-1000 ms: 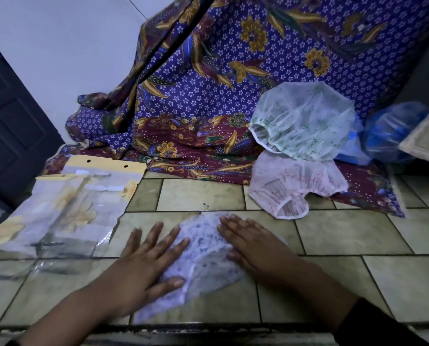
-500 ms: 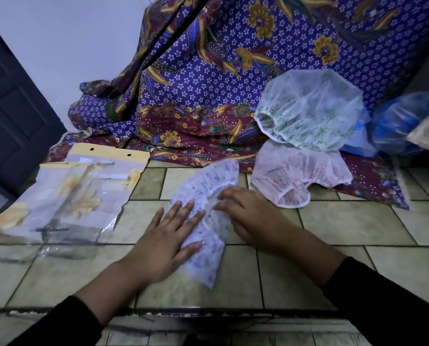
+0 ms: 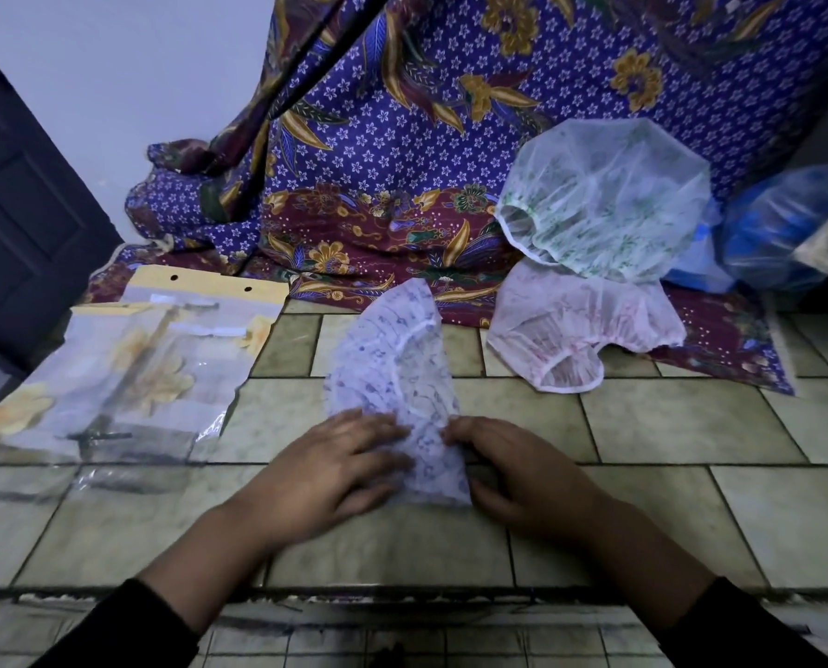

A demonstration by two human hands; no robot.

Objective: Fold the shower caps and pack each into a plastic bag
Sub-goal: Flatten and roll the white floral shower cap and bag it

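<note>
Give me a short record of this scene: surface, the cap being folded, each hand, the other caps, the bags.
surface: tiled floor
cap in work: purple cap, folded narrow, pointing away from the person
left hand: presses the purple cap's near left side
right hand: grips its near right edge
other caps: green cap behind pink cap, both unfolded
bags: lying at left, with yellow headers
backdrop: batik cloth

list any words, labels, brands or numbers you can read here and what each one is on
No readable text anywhere in the head view.
plastic bags: yellow header with two punched holes and a white strip, no lettering legible.
purple-print shower cap, green-print cap, pink-print cap: printed patterns only.
batik cloth: flowers and stars, no words.
</note>
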